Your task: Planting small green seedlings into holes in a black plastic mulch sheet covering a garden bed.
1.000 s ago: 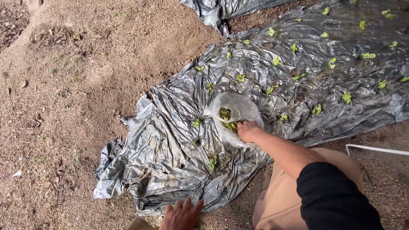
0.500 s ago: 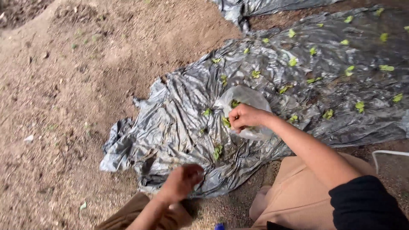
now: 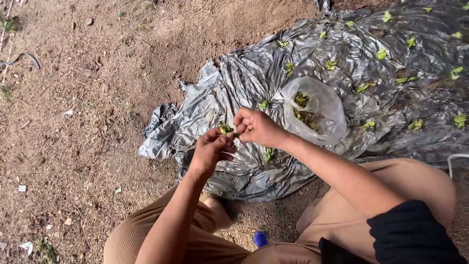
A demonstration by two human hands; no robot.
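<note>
My left hand [image 3: 211, 150] and my right hand [image 3: 256, 127] meet over the crumpled silver-grey plastic sheet [image 3: 254, 73] laid on the soil. Between their fingertips they pinch a small green seedling [image 3: 225, 129]. Just right of my right hand lies a clear plastic bag [image 3: 315, 110] holding more green seedlings. Several small seedlings [image 3: 382, 54] poke up through the sheet at spaced points. One seedling [image 3: 268, 154] sits just below my right wrist.
Bare brown soil [image 3: 88, 107] with small stones lies left of the sheet. My knees in tan trousers [image 3: 420, 186] are at the bottom. A blue cap-like object [image 3: 260, 239] lies between them. A white bar [image 3: 457, 159] shows at the right edge.
My right hand left the bag with a seedling and moved left. My left hand rose from the sheet's near edge and met it. The view shifted left.
</note>
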